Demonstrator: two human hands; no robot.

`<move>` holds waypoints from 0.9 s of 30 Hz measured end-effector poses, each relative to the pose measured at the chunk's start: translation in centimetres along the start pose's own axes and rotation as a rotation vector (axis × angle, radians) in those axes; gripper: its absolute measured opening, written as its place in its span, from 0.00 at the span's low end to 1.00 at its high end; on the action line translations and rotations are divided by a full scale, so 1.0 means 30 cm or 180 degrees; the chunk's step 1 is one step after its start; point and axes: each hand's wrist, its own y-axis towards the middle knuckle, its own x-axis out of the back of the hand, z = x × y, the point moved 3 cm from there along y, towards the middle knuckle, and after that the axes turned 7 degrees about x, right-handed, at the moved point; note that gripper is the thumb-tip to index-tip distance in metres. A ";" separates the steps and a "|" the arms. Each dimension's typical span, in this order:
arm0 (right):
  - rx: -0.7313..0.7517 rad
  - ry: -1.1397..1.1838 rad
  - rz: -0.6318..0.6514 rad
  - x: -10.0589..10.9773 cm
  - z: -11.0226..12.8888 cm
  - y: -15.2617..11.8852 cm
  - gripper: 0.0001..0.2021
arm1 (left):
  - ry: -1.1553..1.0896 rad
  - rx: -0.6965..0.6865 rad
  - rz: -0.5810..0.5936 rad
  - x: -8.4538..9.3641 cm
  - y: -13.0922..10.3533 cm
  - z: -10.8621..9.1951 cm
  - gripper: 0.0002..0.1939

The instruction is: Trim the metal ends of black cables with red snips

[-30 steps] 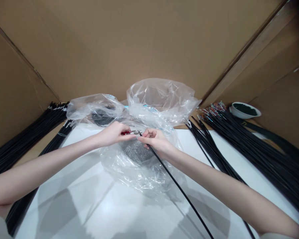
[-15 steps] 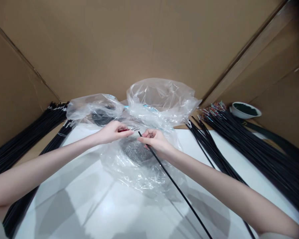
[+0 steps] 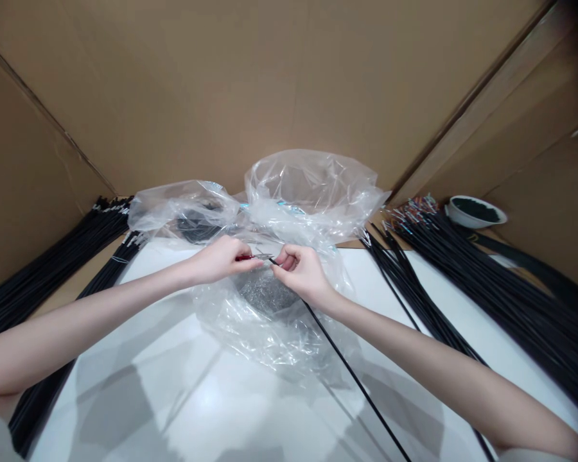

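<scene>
My left hand (image 3: pixel 225 259) is closed around a small red-handled tool with slim metal tips (image 3: pixel 260 256), which looks like pliers or tweezers. Between the thumb and fingers of my right hand (image 3: pixel 299 269) is the end of a thin black cable (image 3: pixel 349 369), whose length runs down to the lower right. The tool's tips meet or nearly meet the cable end; whether they grip it is too small to tell. Below both hands lies an opened clear plastic bag (image 3: pixel 270 350) with a heap of tiny shiny metal pieces (image 3: pixel 264 292) in it.
Bundles of black cables lie at the left (image 3: pixel 52 263) and right (image 3: pixel 491 301); the far right bundle has coloured wire ends. A white bowl (image 3: pixel 474 222) holds dark green material. Another clear bag (image 3: pixel 183 205) has dark contents. Cardboard walls (image 3: pixel 279 83) surround the white table (image 3: pixel 197 404).
My left hand has moved slightly right, bringing the tool's tips to the cable end. My right fingers have shifted up along the cable, so less of its end sticks out.
</scene>
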 end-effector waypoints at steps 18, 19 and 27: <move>-0.1293 0.2152 0.0476 -0.016 -0.020 -0.010 0.15 | -0.0346 -0.0277 -0.0856 -0.029 -0.059 0.030 0.18; -0.1326 0.2256 0.0530 -0.019 -0.019 -0.010 0.15 | -0.0324 -0.0307 -0.0880 -0.032 -0.058 0.029 0.17; -0.1248 0.2659 0.0822 -0.026 -0.021 -0.018 0.16 | -0.0356 -0.0334 -0.0863 -0.043 -0.045 0.029 0.18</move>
